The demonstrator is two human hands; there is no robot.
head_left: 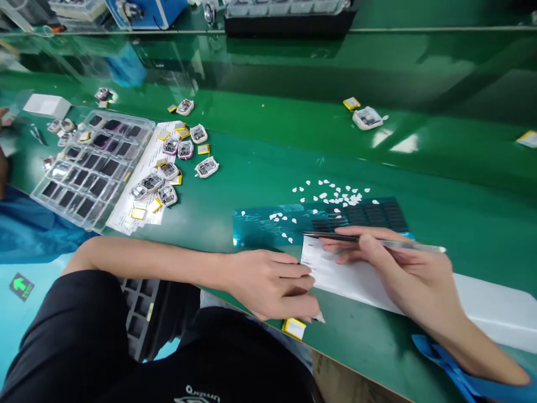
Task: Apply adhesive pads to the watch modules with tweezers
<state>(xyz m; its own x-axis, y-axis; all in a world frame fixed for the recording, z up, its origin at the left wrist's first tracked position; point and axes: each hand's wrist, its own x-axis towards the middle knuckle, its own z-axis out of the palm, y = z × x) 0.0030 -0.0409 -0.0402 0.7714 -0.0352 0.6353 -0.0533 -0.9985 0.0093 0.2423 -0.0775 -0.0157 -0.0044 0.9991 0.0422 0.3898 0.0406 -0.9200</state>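
Green surface (260, 184) underneath: my right hand (403, 274) pinched tweezers (377, 242) over the white sheet (348, 277); my left hand's (268, 282) fingers pressed its edge.

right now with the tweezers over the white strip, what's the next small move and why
Probably lower the tweezers in the right hand to the white strip's near corner, since the left hand pins that edge and the tips hover just above it.

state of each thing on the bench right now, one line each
left hand: fingers pressed on the white strip's end
right hand: grip shut on tweezers
tweezers: held level, tips over the strip
white strip: lying flat
clear tray: slots mostly filled
small white bits: scattered loose
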